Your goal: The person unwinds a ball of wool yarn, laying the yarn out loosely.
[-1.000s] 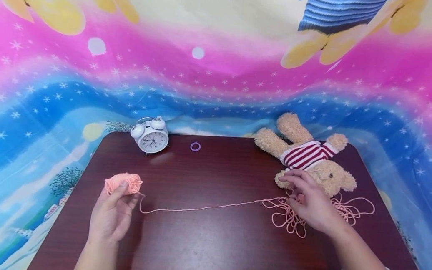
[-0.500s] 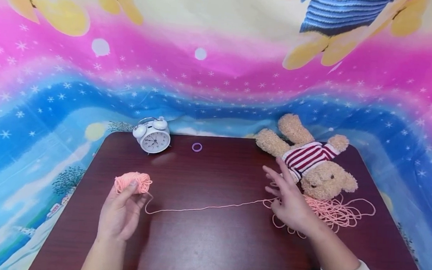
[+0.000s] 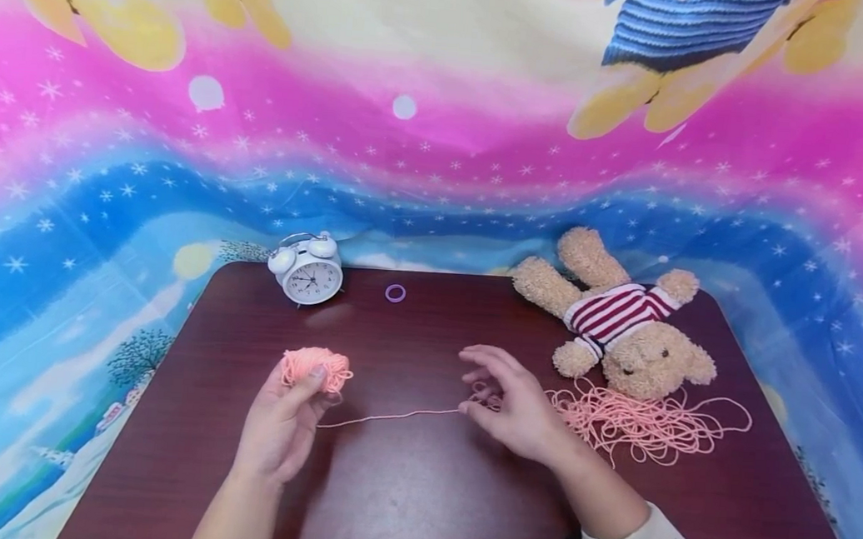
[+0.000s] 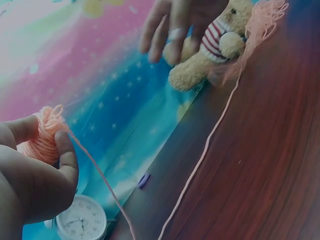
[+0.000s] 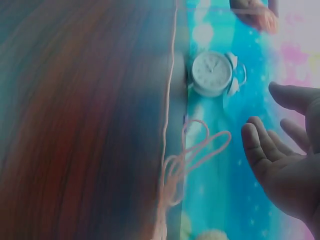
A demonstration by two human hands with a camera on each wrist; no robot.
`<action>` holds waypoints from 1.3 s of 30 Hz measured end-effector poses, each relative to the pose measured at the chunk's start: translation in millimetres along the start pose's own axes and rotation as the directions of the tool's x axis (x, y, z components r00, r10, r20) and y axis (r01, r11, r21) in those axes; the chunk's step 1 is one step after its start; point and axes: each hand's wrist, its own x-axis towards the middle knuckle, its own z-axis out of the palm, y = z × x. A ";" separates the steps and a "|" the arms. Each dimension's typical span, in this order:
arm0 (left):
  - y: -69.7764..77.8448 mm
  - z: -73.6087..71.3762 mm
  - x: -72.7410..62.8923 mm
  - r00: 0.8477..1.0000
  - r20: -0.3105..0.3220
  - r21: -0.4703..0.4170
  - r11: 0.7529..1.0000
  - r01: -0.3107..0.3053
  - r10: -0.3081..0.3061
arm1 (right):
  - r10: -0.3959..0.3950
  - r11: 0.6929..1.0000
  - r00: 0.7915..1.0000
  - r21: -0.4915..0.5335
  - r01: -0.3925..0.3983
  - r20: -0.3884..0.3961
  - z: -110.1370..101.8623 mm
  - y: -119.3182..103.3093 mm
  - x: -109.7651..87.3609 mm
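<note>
My left hand (image 3: 277, 434) holds a small ball of peach yarn (image 3: 312, 367) above the table, the thumb pressed against its near side. From the ball a single strand (image 4: 102, 175) hangs down and runs right across the tabletop. It leads to a loose, tangled heap of yarn (image 3: 654, 423) at the right, beside the teddy bear's head. Over the strand, left of the heap, hovers my right hand (image 3: 515, 405). In the right wrist view its fingers and thumb are spread apart with nothing between them, and loops of yarn (image 5: 205, 147) lie beyond the fingertips.
A teddy bear (image 3: 609, 315) in a striped top lies at the back right of the dark wooden table (image 3: 400, 501). At the back left stands a white twin-bell alarm clock (image 3: 309, 273), with a purple ring (image 3: 396, 293) to its right. A patterned cloth (image 3: 438, 170) hangs behind.
My right hand has moved left, away from the yarn heap and the bear. The left hand has shifted right with the yarn ball, so the two hands are closer together.
</note>
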 end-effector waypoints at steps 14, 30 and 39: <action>-19.8 34.4 -4.1 0.992 0.066 0.057 0.993 0.105 -0.109 | 0.033 0.996 0.993 0.075 -0.042 0.116 57.4 -25.3 18.5; -14.5 31.8 -2.2 0.997 0.032 0.087 0.994 0.066 -0.069 | 0.106 0.979 0.990 0.162 -0.120 0.091 65.9 -30.9 18.0; -9.9 17.1 1.3 0.999 0.007 0.075 0.997 0.038 -0.038 | 0.060 0.996 0.994 -0.073 -0.053 0.096 41.0 -25.9 8.5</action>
